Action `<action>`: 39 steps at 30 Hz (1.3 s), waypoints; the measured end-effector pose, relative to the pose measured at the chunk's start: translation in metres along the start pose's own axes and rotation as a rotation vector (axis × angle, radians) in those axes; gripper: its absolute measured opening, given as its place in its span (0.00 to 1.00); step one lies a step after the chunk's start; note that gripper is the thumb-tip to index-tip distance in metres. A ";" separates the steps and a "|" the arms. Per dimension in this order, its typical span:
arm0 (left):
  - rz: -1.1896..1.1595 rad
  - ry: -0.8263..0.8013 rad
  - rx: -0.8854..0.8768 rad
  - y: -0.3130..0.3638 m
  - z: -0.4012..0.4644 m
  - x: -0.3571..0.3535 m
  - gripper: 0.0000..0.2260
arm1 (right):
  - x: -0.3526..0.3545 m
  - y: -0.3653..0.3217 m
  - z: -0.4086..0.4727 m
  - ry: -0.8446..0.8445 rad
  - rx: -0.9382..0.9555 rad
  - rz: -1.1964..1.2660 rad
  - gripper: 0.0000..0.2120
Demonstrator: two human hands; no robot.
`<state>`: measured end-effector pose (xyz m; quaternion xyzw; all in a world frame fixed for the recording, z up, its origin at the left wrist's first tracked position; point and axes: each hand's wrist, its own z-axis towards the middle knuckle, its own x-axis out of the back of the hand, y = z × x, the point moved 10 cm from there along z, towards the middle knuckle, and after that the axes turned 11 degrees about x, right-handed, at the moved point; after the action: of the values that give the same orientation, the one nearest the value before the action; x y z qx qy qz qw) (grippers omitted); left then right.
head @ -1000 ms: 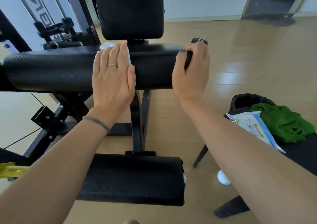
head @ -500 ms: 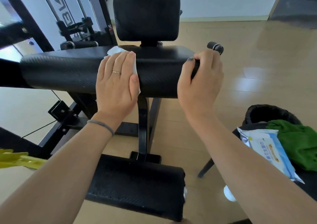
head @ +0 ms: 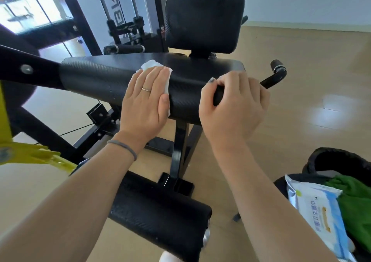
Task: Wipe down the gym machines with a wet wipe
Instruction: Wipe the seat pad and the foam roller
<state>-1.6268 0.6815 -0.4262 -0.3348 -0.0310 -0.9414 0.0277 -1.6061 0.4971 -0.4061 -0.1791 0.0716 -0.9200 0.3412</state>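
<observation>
1. So, the left hand [head: 143,103] is laid flat on the long black pad [head: 104,81] of the gym machine, fingers straight and together, pressing a white wet wipe [head: 149,65] against the pad's front curve. The wipe pokes out past the fingertips at the top and along the thumb side. There's a thin ring on one finger and a grey hair tie [head: 123,145] round the wrist.

2. The right hand [head: 232,109] is wrapped round the right end of that same pad, thumb hooked over the front edge, fingers curled over the top. Proper grip, clamped on the pad itself, not on the wipe.

3. A black handle [head: 276,75] sticks out just past the right hand, bent upward with a capped tip.

4. Behind the long pad stands an upright back pad [head: 202,23], on a post. Below, nearer the camera, there's a lower pad [head: 160,215], joined up by a black metal post [head: 178,147].

5. Off to the right, a pack of wipes [head: 315,217], white and blue, lies next to a green cloth [head: 359,207], with a black bin [head: 341,159] just behind them.

6. On the left edge, a yellow part [head: 36,155] of something cuts in, blurry, can't say what it is. A cable rack [head: 124,27] with black handles stands further back, over a light wood floor [head: 301,121].
</observation>
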 end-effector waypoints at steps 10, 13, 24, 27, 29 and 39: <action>0.081 -0.073 0.171 -0.018 -0.007 0.000 0.23 | 0.004 0.003 -0.001 0.027 0.002 0.063 0.08; 0.064 -0.098 0.144 0.008 -0.011 -0.001 0.24 | 0.006 0.000 -0.001 0.031 -0.005 0.044 0.09; -0.031 -0.066 0.261 -0.099 -0.012 -0.003 0.21 | 0.003 -0.006 0.005 -0.014 0.019 -0.103 0.12; -0.093 0.019 0.491 -0.153 -0.013 0.001 0.22 | -0.002 -0.015 0.009 -0.078 0.044 -0.139 0.13; -0.121 0.048 0.587 -0.148 -0.014 0.000 0.23 | -0.011 -0.032 0.013 -0.119 0.078 -0.087 0.13; -0.154 0.076 0.438 -0.154 -0.009 -0.003 0.21 | -0.094 -0.119 0.016 -0.347 0.318 0.016 0.16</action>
<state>-1.6412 0.8349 -0.4413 -0.2819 -0.2589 -0.9234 0.0290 -1.6052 0.6484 -0.3880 -0.2780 -0.1324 -0.8725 0.3795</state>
